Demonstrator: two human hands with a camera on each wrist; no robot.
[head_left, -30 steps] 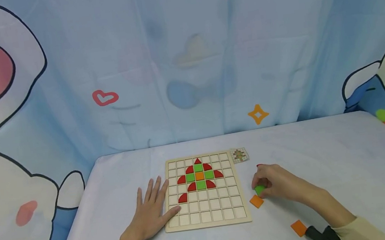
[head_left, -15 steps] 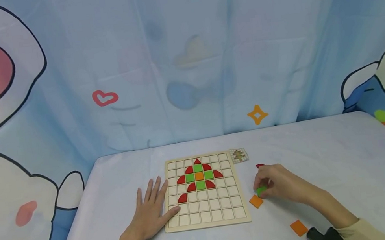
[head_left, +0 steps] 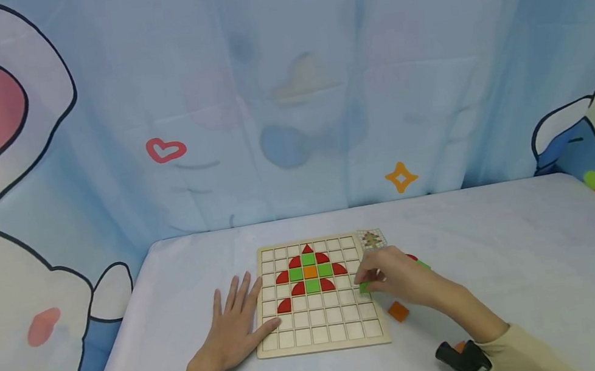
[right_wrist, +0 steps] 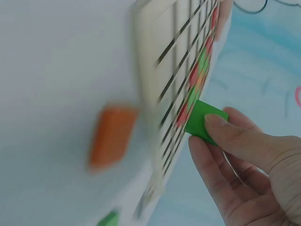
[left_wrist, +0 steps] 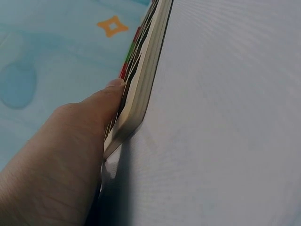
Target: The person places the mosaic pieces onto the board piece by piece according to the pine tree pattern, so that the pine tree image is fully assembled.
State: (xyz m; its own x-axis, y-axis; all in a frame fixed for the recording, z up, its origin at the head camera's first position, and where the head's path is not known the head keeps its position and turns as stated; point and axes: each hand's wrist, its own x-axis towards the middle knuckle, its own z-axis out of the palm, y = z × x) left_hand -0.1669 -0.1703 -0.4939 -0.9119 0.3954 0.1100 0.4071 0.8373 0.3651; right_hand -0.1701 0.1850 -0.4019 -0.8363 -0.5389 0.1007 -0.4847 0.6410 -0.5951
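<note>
A wooden grid board (head_left: 342,332) lies on the white tabletop, with red curved pieces, a red triangle (head_left: 307,249), green square tiles (head_left: 312,285) and one orange tile (head_left: 310,272) set in its cells. My left hand (head_left: 236,327) rests spread along the board's left edge, its thumb on the lower left cells. In the left wrist view the thumb (left_wrist: 96,106) presses the board's rim. Over the board's right edge, my right hand (head_left: 401,274) pinches a green square tile (right_wrist: 197,118) between thumb and fingers, seen plainly in the right wrist view.
A small pattern card (head_left: 373,239) lies by the board's top right corner. Right of the board is an orange tile (head_left: 398,311); another orange tile (head_left: 460,347) is mostly behind the wrist camera. A red piece (head_left: 411,257) and a green tile (head_left: 424,264) show partly behind the right hand.
My right hand has lifted the green tile off the table and carried it left to the board's right edge. A red piece and another green tile come into sight behind it. The left hand stays put.
</note>
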